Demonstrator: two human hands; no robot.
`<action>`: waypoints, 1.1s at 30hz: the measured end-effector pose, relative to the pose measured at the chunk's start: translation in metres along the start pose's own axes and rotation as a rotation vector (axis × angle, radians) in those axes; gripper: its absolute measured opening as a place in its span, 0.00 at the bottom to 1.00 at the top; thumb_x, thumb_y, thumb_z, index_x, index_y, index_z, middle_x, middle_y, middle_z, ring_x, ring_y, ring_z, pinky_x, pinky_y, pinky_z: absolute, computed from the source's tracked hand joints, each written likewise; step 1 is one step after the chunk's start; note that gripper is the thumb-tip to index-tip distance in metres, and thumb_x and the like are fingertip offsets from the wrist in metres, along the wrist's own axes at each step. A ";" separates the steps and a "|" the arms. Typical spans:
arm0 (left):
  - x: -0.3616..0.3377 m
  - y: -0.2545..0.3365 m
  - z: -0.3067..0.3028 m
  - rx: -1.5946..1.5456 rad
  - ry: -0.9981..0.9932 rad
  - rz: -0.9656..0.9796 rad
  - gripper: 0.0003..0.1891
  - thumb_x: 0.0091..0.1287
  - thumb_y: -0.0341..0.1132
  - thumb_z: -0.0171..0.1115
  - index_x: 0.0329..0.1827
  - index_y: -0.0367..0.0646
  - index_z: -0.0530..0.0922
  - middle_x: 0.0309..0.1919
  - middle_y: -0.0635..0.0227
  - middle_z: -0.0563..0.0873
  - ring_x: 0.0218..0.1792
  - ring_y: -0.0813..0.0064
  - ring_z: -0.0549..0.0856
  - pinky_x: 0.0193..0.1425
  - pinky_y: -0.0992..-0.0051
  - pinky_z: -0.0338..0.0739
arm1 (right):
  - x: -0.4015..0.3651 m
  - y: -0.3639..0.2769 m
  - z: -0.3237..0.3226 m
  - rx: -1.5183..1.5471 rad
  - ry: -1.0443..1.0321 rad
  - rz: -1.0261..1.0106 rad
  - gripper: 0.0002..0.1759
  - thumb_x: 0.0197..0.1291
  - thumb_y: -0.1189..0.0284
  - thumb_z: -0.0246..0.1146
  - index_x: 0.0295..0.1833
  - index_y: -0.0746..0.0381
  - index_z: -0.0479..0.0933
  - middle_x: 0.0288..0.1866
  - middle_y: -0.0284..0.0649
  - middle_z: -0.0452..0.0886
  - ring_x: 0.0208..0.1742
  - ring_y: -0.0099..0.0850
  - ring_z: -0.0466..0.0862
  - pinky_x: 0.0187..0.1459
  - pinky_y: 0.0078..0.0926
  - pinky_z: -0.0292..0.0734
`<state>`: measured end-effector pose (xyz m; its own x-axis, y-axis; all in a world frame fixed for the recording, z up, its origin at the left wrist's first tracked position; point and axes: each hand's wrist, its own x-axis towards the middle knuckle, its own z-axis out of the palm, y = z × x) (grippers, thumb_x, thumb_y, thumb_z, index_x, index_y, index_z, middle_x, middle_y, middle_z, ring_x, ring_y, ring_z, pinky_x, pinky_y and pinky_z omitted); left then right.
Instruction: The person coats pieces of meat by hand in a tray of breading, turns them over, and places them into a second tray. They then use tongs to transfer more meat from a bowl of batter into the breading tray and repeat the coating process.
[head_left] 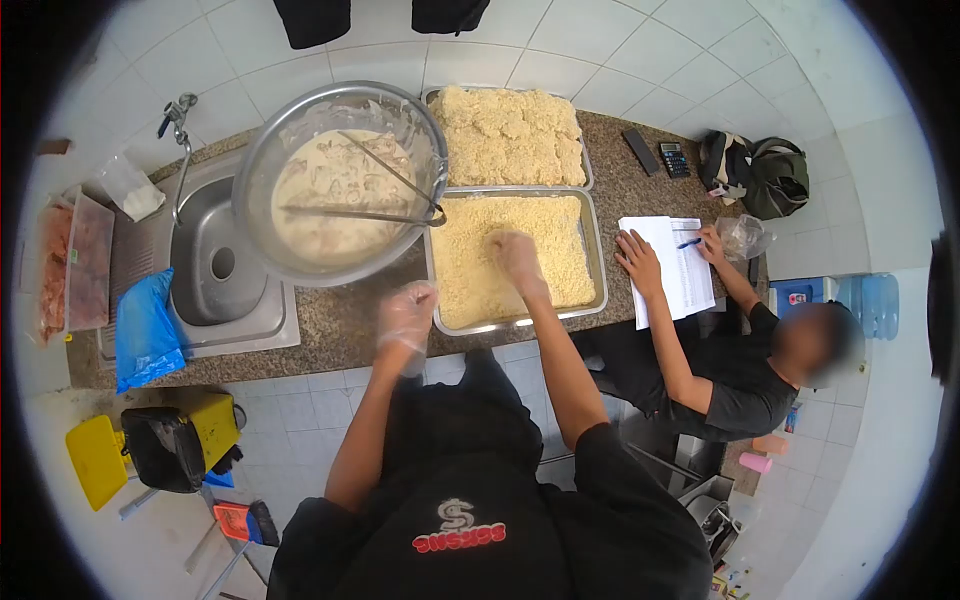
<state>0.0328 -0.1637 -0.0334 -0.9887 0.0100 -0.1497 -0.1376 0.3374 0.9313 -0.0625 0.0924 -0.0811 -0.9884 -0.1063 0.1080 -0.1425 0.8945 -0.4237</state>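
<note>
My right hand (pixel 517 262), in a clear plastic glove, rests over the yellowish breadcrumbs (pixel 465 275) in the near metal tray (pixel 602 285). Its fingers curl down against the crumbs, and what is under them is hidden. My left hand (pixel 405 315), gloved the same way, is held left of that tray above the counter edge, fingers curled in and nothing visible in them. A large metal bowl (pixel 255 245) to the upper left contains pieces in creamy batter (pixel 325 190). Metal tongs (pixel 365 214) lie across it. Behind the near tray, a second tray holds crumb-coated pieces (pixel 512 135).
At left are a sink (pixel 222 262), a blue bag (pixel 148 330) and a plastic tub of raw meat (pixel 75 262). A seated co-worker (pixel 740 375) writes on papers (pixel 672 270) at right, near a calculator (pixel 674 160). A yellow bin (pixel 212 430) stands below.
</note>
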 end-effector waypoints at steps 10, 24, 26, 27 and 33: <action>-0.015 -0.024 -0.010 -0.029 0.088 -0.042 0.09 0.66 0.34 0.73 0.44 0.37 0.89 0.41 0.59 0.94 0.42 0.72 0.92 0.51 0.72 0.83 | -0.028 -0.047 -0.005 0.100 -0.510 -0.129 0.16 0.66 0.65 0.68 0.56 0.57 0.87 0.43 0.45 0.91 0.42 0.42 0.90 0.49 0.34 0.84; -0.013 0.004 0.031 -0.067 0.165 -0.223 0.08 0.69 0.33 0.71 0.46 0.39 0.89 0.36 0.67 0.92 0.36 0.82 0.87 0.42 0.77 0.81 | -0.057 -0.024 -0.037 0.330 -0.363 0.017 0.12 0.67 0.64 0.61 0.42 0.60 0.87 0.39 0.47 0.90 0.42 0.48 0.89 0.47 0.46 0.83; -0.005 0.001 0.056 -0.122 0.161 -0.238 0.09 0.69 0.33 0.70 0.46 0.39 0.89 0.34 0.68 0.92 0.35 0.83 0.87 0.40 0.78 0.80 | -0.068 0.013 -0.024 -0.046 -0.522 -0.161 0.15 0.67 0.62 0.61 0.39 0.62 0.86 0.37 0.47 0.90 0.42 0.50 0.89 0.49 0.47 0.83; 0.000 -0.001 0.065 -0.192 0.157 -0.238 0.09 0.70 0.34 0.70 0.46 0.38 0.89 0.32 0.68 0.91 0.34 0.83 0.86 0.38 0.78 0.79 | -0.077 0.019 -0.011 -0.043 -0.526 -0.160 0.15 0.67 0.62 0.61 0.39 0.62 0.86 0.37 0.47 0.90 0.42 0.50 0.89 0.49 0.47 0.83; 0.007 0.008 0.068 -0.331 0.185 -0.281 0.10 0.72 0.35 0.70 0.48 0.36 0.86 0.35 0.68 0.90 0.32 0.81 0.87 0.35 0.78 0.81 | -0.079 0.009 0.020 -0.193 -0.338 -0.247 0.17 0.67 0.64 0.57 0.38 0.63 0.87 0.40 0.54 0.89 0.46 0.54 0.89 0.52 0.50 0.82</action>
<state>0.0291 -0.0966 -0.0494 -0.9003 -0.2169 -0.3774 -0.3833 -0.0159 0.9235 0.0135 0.1000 -0.1111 -0.8920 -0.4333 -0.1285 -0.3953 0.8858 -0.2431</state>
